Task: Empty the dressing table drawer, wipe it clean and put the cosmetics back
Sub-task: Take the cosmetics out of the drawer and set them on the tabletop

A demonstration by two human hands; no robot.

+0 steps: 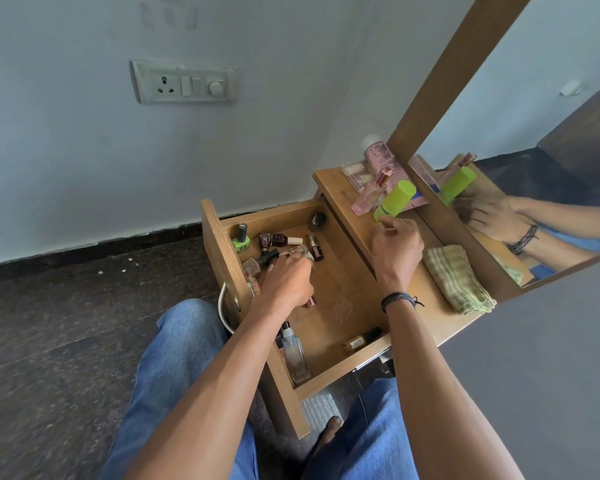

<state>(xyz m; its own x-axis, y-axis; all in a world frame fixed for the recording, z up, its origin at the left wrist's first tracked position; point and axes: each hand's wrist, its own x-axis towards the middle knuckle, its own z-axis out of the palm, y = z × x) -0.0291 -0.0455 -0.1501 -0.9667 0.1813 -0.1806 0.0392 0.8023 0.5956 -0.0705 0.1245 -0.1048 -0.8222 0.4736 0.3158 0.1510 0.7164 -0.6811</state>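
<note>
The wooden drawer (340, 299) is pulled out in front of me. Several small nail polish bottles (278, 240) lie at its far left end, and a clear perfume bottle (293, 355) leans against its front wall. My left hand (286, 282) reaches down into that pile and closes on a small clear bottle (297, 251). My right hand (397, 245) rests on the dressing table top (340, 199), gripping the base of a lime green bottle (395, 199). Pink bottles (378, 164) stand behind the green one.
A striped green cloth (454, 278) lies folded on the top, right of my right hand. The mirror (534, 161) with its wooden frame rises just behind. A small dark-capped bottle (362, 339) lies at the drawer's near right. My knees sit below the drawer.
</note>
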